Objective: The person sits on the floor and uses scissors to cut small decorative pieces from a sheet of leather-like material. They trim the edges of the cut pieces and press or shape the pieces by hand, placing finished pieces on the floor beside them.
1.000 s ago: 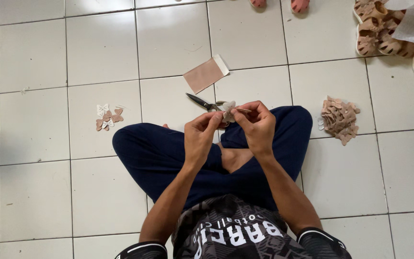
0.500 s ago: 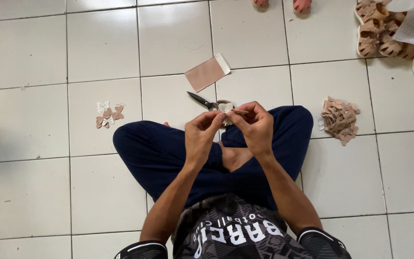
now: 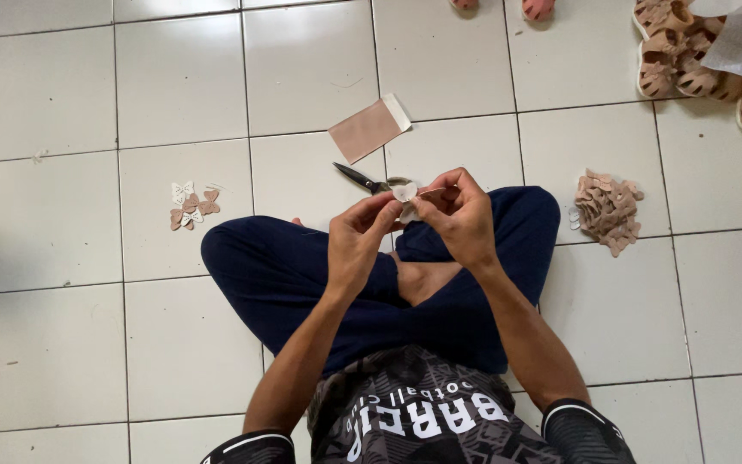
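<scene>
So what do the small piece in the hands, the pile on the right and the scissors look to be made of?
Piece: thin pale sheet, maybe leatherette or paper; too small to tell. Pile: matte tan cutouts, likely faux leather, flat and floppy. Scissors: dark blades, probably metal.

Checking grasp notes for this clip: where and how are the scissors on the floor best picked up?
Take the scissors by the handle loops, which lie nearest the hands beside the left hand. They lie flat on the tile, blades pointing up-left away from the person, so come from above at the near handle end, clear of the tips.
</scene>
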